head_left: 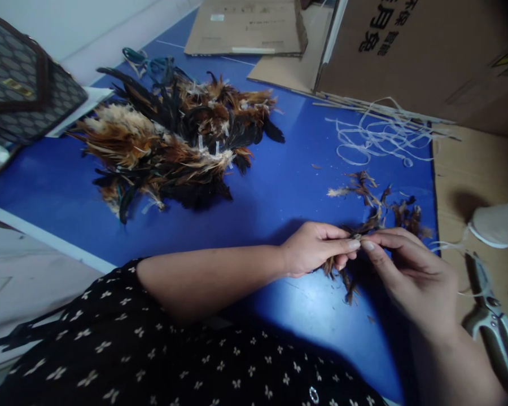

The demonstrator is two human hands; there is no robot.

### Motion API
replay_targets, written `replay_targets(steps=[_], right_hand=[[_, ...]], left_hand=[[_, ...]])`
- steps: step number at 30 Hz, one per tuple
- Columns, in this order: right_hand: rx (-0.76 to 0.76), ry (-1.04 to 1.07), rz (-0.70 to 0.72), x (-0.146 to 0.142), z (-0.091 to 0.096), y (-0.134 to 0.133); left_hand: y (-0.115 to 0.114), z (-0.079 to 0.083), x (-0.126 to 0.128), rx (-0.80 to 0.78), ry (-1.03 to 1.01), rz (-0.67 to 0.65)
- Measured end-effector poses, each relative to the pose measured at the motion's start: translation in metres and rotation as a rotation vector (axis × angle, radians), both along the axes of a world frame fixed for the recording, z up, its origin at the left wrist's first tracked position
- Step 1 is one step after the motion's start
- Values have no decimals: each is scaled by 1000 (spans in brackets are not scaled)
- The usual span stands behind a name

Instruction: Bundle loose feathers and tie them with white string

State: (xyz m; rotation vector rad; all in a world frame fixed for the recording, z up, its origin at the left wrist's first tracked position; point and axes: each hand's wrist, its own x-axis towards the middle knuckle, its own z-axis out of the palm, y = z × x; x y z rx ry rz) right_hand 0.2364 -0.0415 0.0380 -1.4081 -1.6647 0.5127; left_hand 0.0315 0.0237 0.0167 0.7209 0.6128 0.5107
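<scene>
Brown and dark feathers (347, 285) stick out below and above my left hand (315, 248), whose thumb and fingers are closed on their bundled ends. My right hand (415, 276) meets it there, thumb and forefinger pinched at the tip of the same feathers; any thread between the fingertips is too small to see. Loose feather scraps (375, 197) lie just beyond both hands on the blue table (254, 225). A large pile of brown, black and cream feathers (178, 141) rests farther left, with small clear strips among it.
Tangled white string (376, 135) and thin sticks (385, 113) lie at the back right. Cardboard (423, 62) stands behind them, more (245, 25) lies at the back. Shears (493, 316) and a white thread cone (499, 224) are on the right. A patterned bag (21, 79) sits left.
</scene>
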Motion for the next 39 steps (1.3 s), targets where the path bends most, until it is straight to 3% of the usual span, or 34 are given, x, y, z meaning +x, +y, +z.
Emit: replay_targets(steps=[6, 14, 17, 21, 24, 29, 34, 39], right_hand=[[67, -40, -49, -2, -5, -1], [130, -92, 163, -2, 0, 2], [120, -122, 120, 2, 6, 2], [138, -228, 18, 16, 8, 5], [61, -284, 88, 26, 3, 7], [28, -433, 182, 27, -7, 11], [66, -265, 39, 19, 2, 8], [-216, 59, -211, 16, 2, -2]], left_hand=[[-2, -13, 4, 38, -47, 40], [-2, -12, 4, 17, -38, 61], [-2, -13, 5, 3, -67, 131], [1, -15, 8, 21, -72, 328], [3, -15, 9, 28, -68, 416], [2, -16, 8, 38, -58, 406], [0, -12, 6, 119, 27, 366], [-2, -4, 2, 490, 53, 365]])
